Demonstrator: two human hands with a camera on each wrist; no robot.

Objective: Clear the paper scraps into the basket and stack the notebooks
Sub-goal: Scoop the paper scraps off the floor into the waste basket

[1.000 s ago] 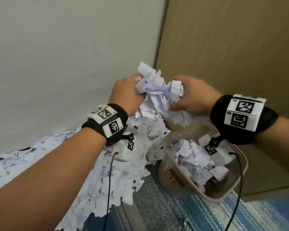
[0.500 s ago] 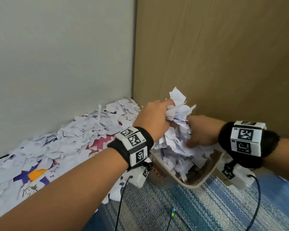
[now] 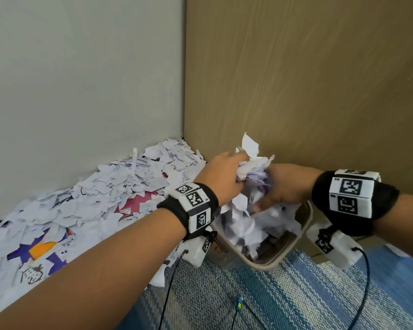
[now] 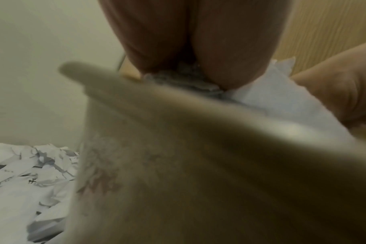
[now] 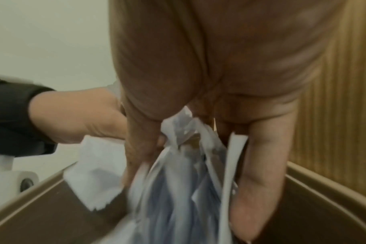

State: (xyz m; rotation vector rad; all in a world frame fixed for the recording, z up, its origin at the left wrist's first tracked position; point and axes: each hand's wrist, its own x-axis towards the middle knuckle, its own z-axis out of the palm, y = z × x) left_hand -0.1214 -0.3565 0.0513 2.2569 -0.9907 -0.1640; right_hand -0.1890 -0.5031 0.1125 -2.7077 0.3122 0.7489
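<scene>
Both my hands hold one crumpled bundle of paper scraps (image 3: pixel 253 170) right over the beige basket (image 3: pixel 284 257). My left hand (image 3: pixel 239 173) grips the bundle's left side with curled fingers. My right hand (image 3: pixel 262 201) clasps its right side. In the right wrist view the scraps (image 5: pixel 178 214) hang blurred between the thumb and fingers (image 5: pixel 257 189) inside the basket (image 5: pixel 324 186). The basket holds more scraps (image 3: pixel 246 227). Two notebooks lie half buried in the loose scrap pile (image 3: pixel 100 196): a red one (image 3: pixel 138 202) and a purple-and-orange one (image 3: pixel 42 250).
A grey wall (image 3: pixel 81 79) stands behind the pile and a wooden panel (image 3: pixel 308 79) behind the basket. A blue-grey striped rug (image 3: pixel 272 294) lies in front. Thin cables (image 3: pixel 169 289) hang from both wrist cameras. The basket wall (image 4: pixel 178 165) fills the left wrist view.
Both hands have carried the bundle to the right and lowered it from above the pile to the basket's mouth. Scraps now trail down into the basket.
</scene>
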